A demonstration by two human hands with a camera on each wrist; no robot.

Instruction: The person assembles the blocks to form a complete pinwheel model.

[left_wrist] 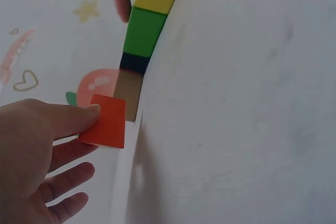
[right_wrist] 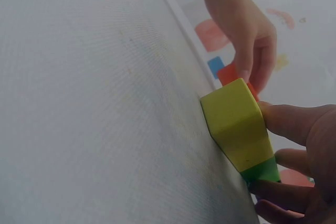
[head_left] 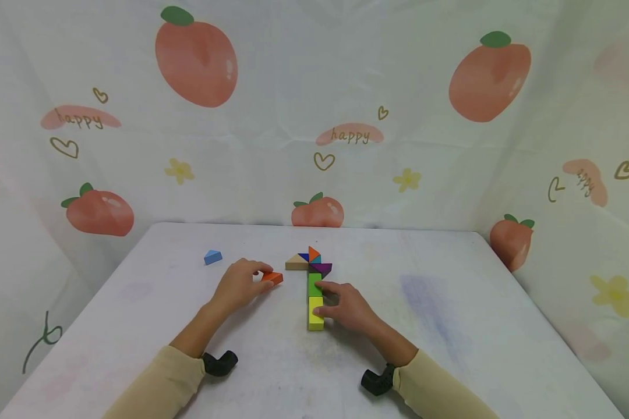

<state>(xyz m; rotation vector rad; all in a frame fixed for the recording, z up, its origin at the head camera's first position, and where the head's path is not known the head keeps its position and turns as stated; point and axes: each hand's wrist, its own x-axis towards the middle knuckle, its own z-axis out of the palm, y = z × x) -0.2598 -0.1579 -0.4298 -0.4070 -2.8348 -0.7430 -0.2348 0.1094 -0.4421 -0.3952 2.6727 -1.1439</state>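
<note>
My left hand pinches an orange triangular block between thumb and fingers, left of a row of blocks; in the left wrist view the thumb lies on the block's orange face. My right hand touches the row from its right side, the thumb at the yellow block and a finger at the green block. Yellow and green lie end to end. Beyond them sit a purple block, a natural wood triangle, and small dark blue, orange and teal pieces.
A light blue triangular block lies apart at the back left of the white table. Behind the table's far edge hangs a pale curtain printed with fruit and flowers. Each wrist wears a black device.
</note>
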